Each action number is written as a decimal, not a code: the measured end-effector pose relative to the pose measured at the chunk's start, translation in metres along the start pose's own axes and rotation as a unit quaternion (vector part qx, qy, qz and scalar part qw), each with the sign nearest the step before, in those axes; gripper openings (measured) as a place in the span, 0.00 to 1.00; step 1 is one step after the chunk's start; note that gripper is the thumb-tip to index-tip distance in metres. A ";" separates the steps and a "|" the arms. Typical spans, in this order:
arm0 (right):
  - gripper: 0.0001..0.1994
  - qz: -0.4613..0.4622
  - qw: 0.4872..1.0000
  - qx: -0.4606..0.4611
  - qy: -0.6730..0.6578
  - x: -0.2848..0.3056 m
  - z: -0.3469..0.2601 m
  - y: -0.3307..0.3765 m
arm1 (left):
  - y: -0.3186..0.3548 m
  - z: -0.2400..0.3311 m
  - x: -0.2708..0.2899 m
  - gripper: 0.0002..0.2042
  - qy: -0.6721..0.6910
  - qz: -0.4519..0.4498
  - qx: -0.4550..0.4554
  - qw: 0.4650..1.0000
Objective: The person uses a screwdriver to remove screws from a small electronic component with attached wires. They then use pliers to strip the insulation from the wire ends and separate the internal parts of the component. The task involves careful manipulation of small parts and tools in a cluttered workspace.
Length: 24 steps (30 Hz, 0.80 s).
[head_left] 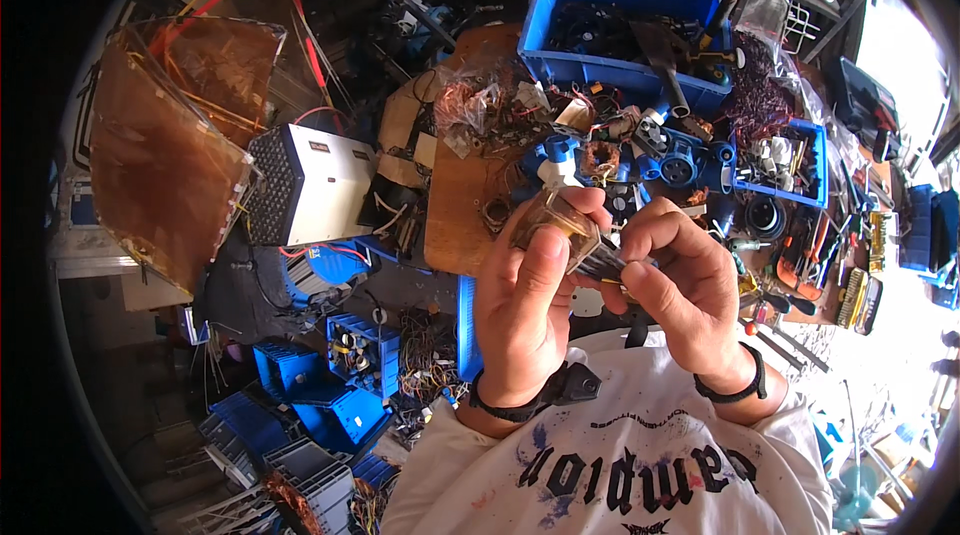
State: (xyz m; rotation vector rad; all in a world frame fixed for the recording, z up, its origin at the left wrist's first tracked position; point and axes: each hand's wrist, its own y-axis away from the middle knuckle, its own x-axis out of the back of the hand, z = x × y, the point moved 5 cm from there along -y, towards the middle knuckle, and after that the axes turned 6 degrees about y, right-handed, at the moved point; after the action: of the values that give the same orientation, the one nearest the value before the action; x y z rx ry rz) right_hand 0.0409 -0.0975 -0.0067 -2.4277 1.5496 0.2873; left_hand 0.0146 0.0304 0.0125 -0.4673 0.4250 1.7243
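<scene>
My left hand (522, 300) is closed round a small box-shaped part (572, 232) with see-through, brownish sides, its thumb pressed on the near face. Several dark grey, metallic-looking strips (602, 259) stick out of the right end of this part. My right hand (685, 290) pinches the outer end of those strips between thumb and fingers. Whether the strips are fixed to the part or loose cannot be made out. Both hands are close together above the workbench, in front of my chest. Just beyond them lie a copper-wound motor coil (601, 161) and a blue motor housing (678, 169).
A large blue crate (625, 67) of dark parts stands at the back, a smaller blue bin (822, 163) to the right. Pliers, brushes and an orange-handled tool (797, 280) lie far right. A white metal box (330, 185) and brown sheets (165, 165) are left, blue bins (342, 418) below.
</scene>
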 end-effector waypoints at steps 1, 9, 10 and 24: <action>0.02 0.001 1.000 0.005 0.012 0.001 0.000 -0.001 | -0.001 -0.001 0.000 0.23 0.003 -0.002 0.002 1.000; 0.06 0.014 0.976 0.109 0.189 0.009 -0.009 -0.006 | -0.003 -0.001 0.005 0.20 0.032 -0.034 0.001 0.999; 0.06 0.016 0.972 0.115 0.203 0.009 -0.011 -0.007 | -0.004 -0.001 0.004 0.20 0.026 -0.030 -0.003 0.999; 0.03 0.023 0.965 0.125 0.228 0.007 -0.019 -0.011 | -0.002 -0.006 0.000 0.19 0.003 -0.021 0.007 1.000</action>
State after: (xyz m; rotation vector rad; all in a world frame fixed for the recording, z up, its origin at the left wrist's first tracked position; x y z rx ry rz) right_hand 0.0548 -0.1047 0.0102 -2.3603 1.6936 -0.4668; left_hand 0.0166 0.0281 0.0074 -0.4697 0.4286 1.6794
